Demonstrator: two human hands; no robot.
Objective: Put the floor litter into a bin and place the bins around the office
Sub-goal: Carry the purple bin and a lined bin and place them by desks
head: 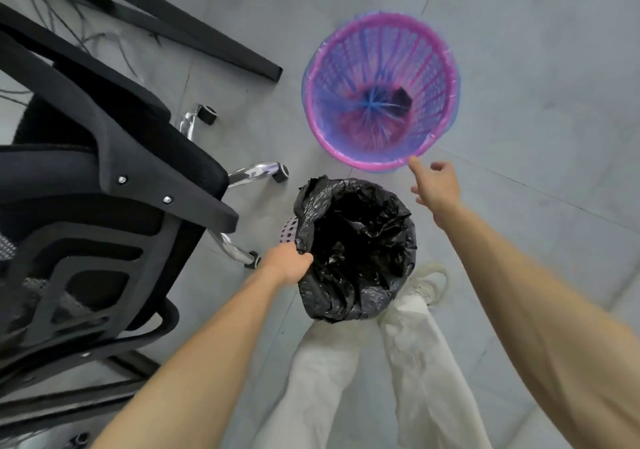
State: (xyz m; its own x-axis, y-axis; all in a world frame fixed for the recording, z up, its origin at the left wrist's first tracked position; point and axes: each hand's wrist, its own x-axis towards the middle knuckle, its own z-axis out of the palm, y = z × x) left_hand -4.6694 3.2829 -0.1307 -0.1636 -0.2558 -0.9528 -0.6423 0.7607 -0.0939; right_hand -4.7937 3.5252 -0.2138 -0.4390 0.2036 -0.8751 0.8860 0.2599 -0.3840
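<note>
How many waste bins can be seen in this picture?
2. The pink bin with a blue liner stands on the floor ahead, near the open right hand. The black-bagged bin is nearer, its rim gripped by the left hand. Others may be out of view.

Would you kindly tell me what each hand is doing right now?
Left hand: closed on the black bin bag.
Right hand: open, empty, by the pink bin.

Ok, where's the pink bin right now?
In the head view, the pink bin stands on the floor, upper right, beyond the black-lined bin, with the right hand at its near rim.
</note>
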